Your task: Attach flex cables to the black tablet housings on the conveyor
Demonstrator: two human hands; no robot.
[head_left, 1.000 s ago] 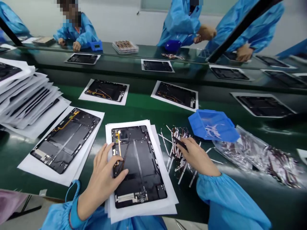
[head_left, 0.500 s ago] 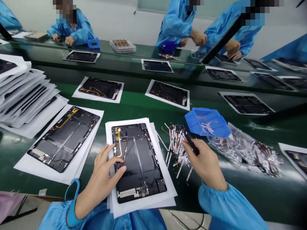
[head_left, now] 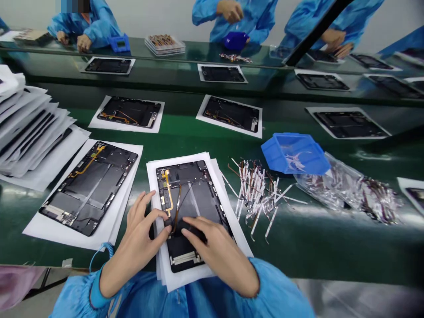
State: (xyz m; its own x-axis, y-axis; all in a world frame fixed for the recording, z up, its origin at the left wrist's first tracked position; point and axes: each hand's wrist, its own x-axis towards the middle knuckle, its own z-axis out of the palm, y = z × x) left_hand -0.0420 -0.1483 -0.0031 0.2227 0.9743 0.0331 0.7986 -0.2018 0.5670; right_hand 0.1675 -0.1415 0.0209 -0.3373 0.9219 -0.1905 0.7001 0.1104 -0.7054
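Observation:
A black tablet housing [head_left: 195, 185] lies on a stack of white paper [head_left: 153, 185] directly in front of me. A gold flex cable [head_left: 168, 194] runs down its left side, and a thin brown strip [head_left: 178, 207] crosses near it. My left hand [head_left: 137, 229] rests with spread fingers at the housing's lower left edge, its thumb and index finger beside the cable's end. My right hand [head_left: 215, 251] lies over the lower middle of the housing, fingertips on a dark strip [head_left: 194, 230]. That strip blends into the housing, so any grip is hidden.
Loose flex strips [head_left: 255, 194] lie right of the paper, beside a blue plastic tray [head_left: 294, 154] and a clear bag of strips [head_left: 344, 190]. Papered tablets sit left and ahead on the green belt [head_left: 179, 141]. Co-workers in blue gowns work across the bench.
My right hand has moved left from the loose strips onto the housing, and the black strip it held no longer stands out. The view has tilted, shifting everything upward.

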